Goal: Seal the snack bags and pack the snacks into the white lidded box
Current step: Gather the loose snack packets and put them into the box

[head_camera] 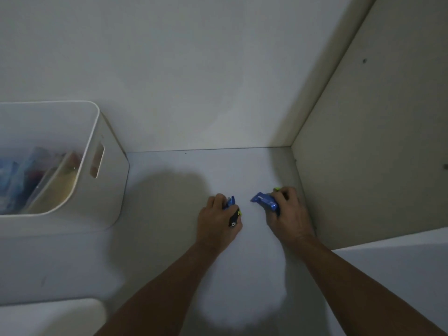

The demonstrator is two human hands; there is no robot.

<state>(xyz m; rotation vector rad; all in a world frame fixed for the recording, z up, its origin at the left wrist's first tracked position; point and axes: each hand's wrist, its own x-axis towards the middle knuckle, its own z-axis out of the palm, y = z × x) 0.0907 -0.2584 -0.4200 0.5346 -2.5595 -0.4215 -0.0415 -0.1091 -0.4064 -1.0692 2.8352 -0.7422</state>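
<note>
Presently gripping one blue snack packet (229, 203) in left hand (218, 220), another blue packet (264, 202) in right hand (288, 212), fingers curled round each. White box (106, 166) at nine o'clock, lidless, already part-filled. Best carried across low, then dropped in upright beside bags inside.

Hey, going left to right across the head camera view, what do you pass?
White box holding snack bags → left hand gripping a blue snack packet → right hand gripping another blue snack packet → cabinet side wall.
</note>
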